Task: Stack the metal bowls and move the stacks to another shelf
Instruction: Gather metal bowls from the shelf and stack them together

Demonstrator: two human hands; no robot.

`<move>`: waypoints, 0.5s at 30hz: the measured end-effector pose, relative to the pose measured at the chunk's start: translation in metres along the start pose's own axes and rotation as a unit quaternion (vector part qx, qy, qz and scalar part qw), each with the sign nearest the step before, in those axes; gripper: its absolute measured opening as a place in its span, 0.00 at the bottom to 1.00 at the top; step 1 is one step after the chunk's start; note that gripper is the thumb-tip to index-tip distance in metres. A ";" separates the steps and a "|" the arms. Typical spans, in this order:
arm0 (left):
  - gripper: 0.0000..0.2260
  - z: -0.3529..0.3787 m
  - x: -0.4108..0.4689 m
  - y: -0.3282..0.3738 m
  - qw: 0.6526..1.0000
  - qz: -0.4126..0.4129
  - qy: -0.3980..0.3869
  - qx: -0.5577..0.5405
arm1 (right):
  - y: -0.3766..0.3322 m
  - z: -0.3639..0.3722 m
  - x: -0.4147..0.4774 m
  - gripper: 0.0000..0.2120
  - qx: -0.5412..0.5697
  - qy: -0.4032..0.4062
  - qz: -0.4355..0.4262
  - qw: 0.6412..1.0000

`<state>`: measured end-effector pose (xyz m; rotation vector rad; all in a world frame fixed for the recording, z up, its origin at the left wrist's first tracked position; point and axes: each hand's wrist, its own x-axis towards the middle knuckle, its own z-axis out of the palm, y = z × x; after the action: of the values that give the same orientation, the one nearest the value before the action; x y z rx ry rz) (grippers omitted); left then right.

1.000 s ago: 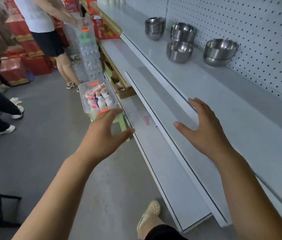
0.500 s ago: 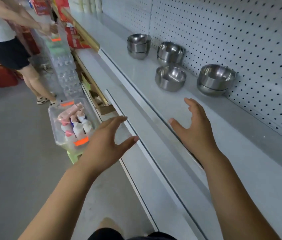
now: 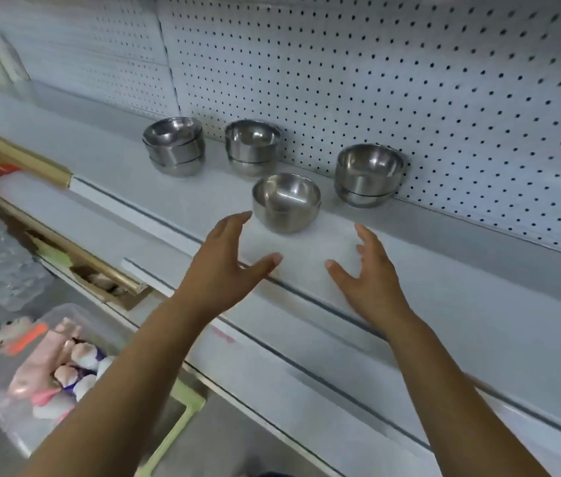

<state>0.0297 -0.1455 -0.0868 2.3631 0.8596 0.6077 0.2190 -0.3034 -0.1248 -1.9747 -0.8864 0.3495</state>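
The single metal bowl sits toward the front of the white shelf, upright and alone, now directly ahead of my hands; half a second ago it was further off, up and to the right of them, and my view has since swung up toward the pegboard wall so the person standing down the aisle has gone out of sight.

Behind the lone bowl I count three stacks. The left stack looks like three nested bowls, the middle stack two, and the right stack, against the pegboard, two. That makes about eight bowls in all, though the blur leaves the nesting counts uncertain.

My left hand is spread wide, thumb splayed to the right, fingertips just short of the lone bowl's left side; I cannot tell whether they touch it. My right hand is equally open, palm facing inward, hovering over the shelf to the bowl's lower right and clear of it. Neither hand holds anything.

Down to my left sits a clear plastic bin of small bottles.
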 end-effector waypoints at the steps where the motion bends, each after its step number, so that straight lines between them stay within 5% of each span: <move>1: 0.37 0.002 0.014 -0.005 1.000 0.008 -0.005 -0.011 | 0.002 0.004 0.000 0.37 0.001 0.022 0.015 1.000; 8: 0.38 0.032 0.090 -0.029 0.994 0.062 -0.030 -0.083 | 0.002 0.014 -0.006 0.31 -0.031 0.124 0.056 0.990; 15: 0.40 0.051 0.109 -0.051 0.983 0.010 -0.001 -0.184 | 0.003 0.016 0.011 0.35 -0.045 0.132 0.063 0.988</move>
<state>0.1122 -0.0550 -0.1324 2.0386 0.6567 0.7052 0.2194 -0.2872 -0.1351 -2.1057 -0.6200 0.1158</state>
